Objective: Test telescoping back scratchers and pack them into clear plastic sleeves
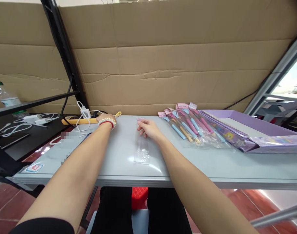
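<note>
My left hand (105, 118), with a beaded bracelet at the wrist, reaches to the back left of the grey table (124, 146). A small yellow fork-like tip (118, 114) shows just beyond it; the fingers are mostly hidden. Near the middle, my right hand (148, 128) has its fingers bent at the top end of a clear plastic bag (142, 151) with a pink header. The bag lies flat, with nothing visible inside. To the right lies a pile of bagged utensils (187, 125) with blue, pink and tan handles and pink header cards.
An open purple box (236, 122) stands at the right. A yellow power strip (80, 121) with a white charger (85, 112) and cables is at the back left. Further left are a bottle (9, 99) and a dark side table (38, 133). Cardboard (163, 58) forms the back wall.
</note>
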`<state>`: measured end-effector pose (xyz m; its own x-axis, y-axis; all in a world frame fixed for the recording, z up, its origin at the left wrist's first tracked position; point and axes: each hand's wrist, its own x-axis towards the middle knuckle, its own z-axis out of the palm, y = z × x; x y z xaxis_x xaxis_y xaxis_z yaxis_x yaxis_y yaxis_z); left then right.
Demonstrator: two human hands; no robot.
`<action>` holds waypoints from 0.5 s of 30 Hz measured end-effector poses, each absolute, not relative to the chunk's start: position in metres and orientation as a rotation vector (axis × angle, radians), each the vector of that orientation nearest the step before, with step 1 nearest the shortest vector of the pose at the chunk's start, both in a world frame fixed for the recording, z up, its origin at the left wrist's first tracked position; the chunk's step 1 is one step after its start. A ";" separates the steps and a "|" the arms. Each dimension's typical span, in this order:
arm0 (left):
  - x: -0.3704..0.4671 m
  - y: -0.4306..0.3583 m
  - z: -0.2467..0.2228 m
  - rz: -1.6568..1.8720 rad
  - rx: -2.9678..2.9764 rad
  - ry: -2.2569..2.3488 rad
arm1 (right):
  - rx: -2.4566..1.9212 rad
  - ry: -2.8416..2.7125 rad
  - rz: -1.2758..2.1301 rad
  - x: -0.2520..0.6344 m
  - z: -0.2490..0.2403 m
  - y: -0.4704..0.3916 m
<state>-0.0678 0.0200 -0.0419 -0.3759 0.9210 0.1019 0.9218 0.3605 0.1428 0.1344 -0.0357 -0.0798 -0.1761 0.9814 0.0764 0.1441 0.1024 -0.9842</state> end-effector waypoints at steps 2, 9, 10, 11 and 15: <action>-0.075 0.021 -0.045 -0.142 -1.696 -2.665 | -1.156 -1.503 1.186 0.135 -0.080 -0.035; -0.091 0.020 -0.051 -0.114 -1.632 -2.681 | -1.170 -1.565 1.193 0.136 -0.079 -0.037; -0.093 0.020 -0.051 -0.112 -1.630 -2.670 | -1.171 -1.567 1.196 0.137 -0.078 -0.038; -0.096 0.019 -0.050 -0.117 -1.626 -2.653 | -1.171 -1.570 1.199 0.137 -0.078 -0.038; -0.104 0.018 -0.050 -0.140 -1.618 -2.581 | -1.166 -1.596 1.197 0.137 -0.077 -0.039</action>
<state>-0.1044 0.0180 -0.0496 -0.4338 0.8921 0.1262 0.9005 0.4338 0.0291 0.1371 -0.0392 -0.0768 -0.2480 0.9660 0.0726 0.2007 0.1246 -0.9717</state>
